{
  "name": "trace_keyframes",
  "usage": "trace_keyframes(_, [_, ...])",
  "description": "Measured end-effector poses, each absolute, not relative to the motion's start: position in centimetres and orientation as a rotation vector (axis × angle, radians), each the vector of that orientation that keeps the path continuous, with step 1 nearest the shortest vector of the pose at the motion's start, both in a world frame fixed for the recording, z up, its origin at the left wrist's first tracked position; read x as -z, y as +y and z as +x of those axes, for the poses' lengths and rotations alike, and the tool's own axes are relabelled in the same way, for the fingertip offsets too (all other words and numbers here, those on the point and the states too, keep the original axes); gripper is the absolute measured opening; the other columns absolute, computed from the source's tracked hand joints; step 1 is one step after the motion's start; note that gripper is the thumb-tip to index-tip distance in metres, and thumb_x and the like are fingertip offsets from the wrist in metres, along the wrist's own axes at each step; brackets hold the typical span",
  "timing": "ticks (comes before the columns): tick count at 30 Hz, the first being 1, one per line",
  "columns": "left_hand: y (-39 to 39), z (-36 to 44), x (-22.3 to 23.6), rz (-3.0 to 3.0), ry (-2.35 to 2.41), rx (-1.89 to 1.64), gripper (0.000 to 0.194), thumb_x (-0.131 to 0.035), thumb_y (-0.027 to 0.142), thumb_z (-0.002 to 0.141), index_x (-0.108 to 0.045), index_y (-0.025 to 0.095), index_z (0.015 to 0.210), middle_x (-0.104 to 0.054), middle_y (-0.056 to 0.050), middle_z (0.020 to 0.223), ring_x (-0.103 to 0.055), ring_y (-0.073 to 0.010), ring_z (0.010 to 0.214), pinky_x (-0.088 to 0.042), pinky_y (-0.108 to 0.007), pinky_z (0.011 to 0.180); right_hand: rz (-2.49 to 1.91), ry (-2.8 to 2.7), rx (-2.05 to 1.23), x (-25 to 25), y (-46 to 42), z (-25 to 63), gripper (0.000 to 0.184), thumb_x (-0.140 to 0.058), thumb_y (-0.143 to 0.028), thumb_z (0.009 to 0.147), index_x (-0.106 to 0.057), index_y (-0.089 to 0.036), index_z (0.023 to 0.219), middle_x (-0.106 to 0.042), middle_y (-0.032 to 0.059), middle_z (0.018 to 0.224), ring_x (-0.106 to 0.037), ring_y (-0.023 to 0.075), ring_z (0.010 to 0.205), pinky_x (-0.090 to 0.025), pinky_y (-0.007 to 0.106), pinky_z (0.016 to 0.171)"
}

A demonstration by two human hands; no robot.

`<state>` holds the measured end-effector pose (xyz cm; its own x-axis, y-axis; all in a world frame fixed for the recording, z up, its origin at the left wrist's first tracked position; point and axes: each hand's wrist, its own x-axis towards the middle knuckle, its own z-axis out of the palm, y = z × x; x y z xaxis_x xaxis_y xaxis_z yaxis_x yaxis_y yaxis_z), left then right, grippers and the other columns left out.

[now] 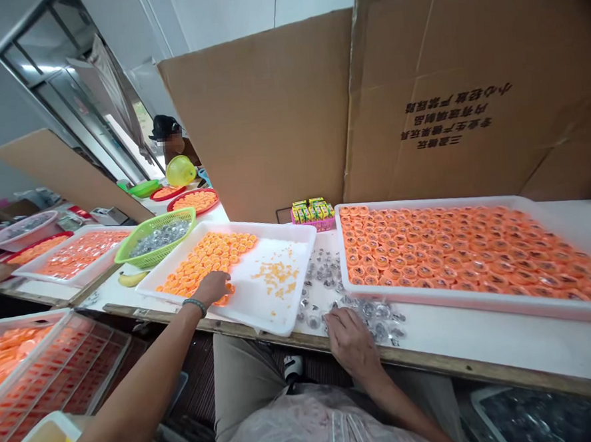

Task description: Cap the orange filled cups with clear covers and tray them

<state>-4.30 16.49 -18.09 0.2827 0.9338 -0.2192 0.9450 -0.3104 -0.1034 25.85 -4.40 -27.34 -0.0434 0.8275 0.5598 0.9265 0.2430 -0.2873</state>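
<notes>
At eight o'clock I see the left hand (213,289) curled at orange pieces (205,256); at five, the right hand (351,341) by clear pieces (381,312) — I can't tell either's grip.

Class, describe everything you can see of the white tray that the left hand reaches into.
The tray is shallow and rectangular, with a raised rim, and looks like plastic. It lies face up on the table, its near side close to the table's front edge. Orange pieces cover much of its left half; small yellow-orange bits are scattered over the right, with bare white around them. The left hand has its fingers down at the orange pieces.
</notes>
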Motion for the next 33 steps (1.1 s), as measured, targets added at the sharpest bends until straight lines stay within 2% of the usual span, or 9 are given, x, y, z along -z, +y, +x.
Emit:
trace_keyframes(5, [17.5,-4.2,18.5,2.486,1.762,0.489,0.029,-0.056,0.033,0.085,-0.057,0.015,0.108,-0.058,-0.009,0.111,-0.057,-0.0222,0.097,-0.048,-0.044,0.083,-1.618,-1.878,0.178,27.2,-4.5,25.8,0.018,-0.045,-0.006,0.086,-0.06,-0.015,0.091,-0.058,0.0092,0.093,-0.051,0.0223,0.093,-0.043,0.037,0.084])
trace_keyframes(10, [17.2,-4.5,18.8,2.469,1.736,0.449,0.027,-0.057,0.034,0.084,-0.059,0.014,0.102,-0.059,-0.008,0.107,-0.057,-0.022,0.096,-0.047,-0.044,0.083,-1.603,-1.899,0.154,27.2,-4.5,25.7,0.018,-0.045,-0.006,0.086,-0.06,-0.015,0.091,-0.059,0.0086,0.092,-0.051,0.0212,0.093,-0.043,0.036,0.086])
trace_keyframes(15, [16.8,-4.3,18.9,2.428,1.718,0.321,0.022,-0.057,0.033,0.083,-0.059,0.014,0.094,-0.061,-0.006,0.097,-0.057,-0.0209,0.091,-0.045,-0.043,0.082,-1.638,-1.906,0.175,26.9,-4.3,25.7,0.024,-0.044,-0.009,0.087,-0.058,-0.014,0.106,-0.059,0.0108,0.099,-0.051,0.0228,0.098,-0.042,0.038,0.089])
trace_keyframes(21, [17.2,-3.4,18.3,2.276,1.682,0.003,0.017,-0.068,0.03,0.069,-0.058,0.017,0.076,-0.06,-0.005,0.072,-0.058,-0.0236,0.078,-0.043,-0.036,0.072,-1.662,-1.875,0.171,26.9,-4.4,25.7,0.026,-0.045,-0.012,0.087,-0.057,-0.016,0.109,-0.059,0.0105,0.103,-0.051,0.0232,0.101,-0.043,0.04,0.091])
trace_keyframes(28, [14.9,-0.3,18.6,1.758,1.407,-0.457,0.042,-0.067,0.043,0.067,-0.063,0.018,0.1,-0.058,0.002,0.06,-0.06,-0.0171,0.061,-0.045,-0.027,0.059,-1.738,-1.987,0.163,25.8,-2.8,25.5,0.035,-0.052,-0.019,0.085,-0.054,-0.019,0.12,-0.055,0.0119,0.119,-0.047,0.0276,0.109,-0.041,0.043,0.09])
trace_keyframes(31, [13.1,1.4,18.4,1.519,1.246,-0.589,0.04,-0.072,0.041,0.063,-0.068,0.015,0.094,-0.063,-0.001,0.065,-0.061,-0.0168,0.069,-0.048,-0.027,0.066,-1.735,-2.171,0.103,25.1,-1.3,25.0,0.037,-0.055,-0.014,0.082,-0.055,-0.023,0.118,-0.058,0.0095,0.114,-0.05,0.026,0.101,-0.043,0.038,0.081])
trace_keyframes(33, [12.0,2.3,18.2,1.355,1.148,-0.662,0.039,-0.072,0.041,0.065,-0.069,0.014,0.092,-0.068,-0.006,0.081,-0.062,-0.0177,0.08,-0.051,-0.028,0.074,-1.719,-2.245,0.067,25.0,-0.5,24.7,0.035,-0.053,-0.008,0.081,-0.058,-0.023,0.113,-0.062,0.0075,0.1,-0.053,0.0227,0.089,-0.043,0.033,0.075])
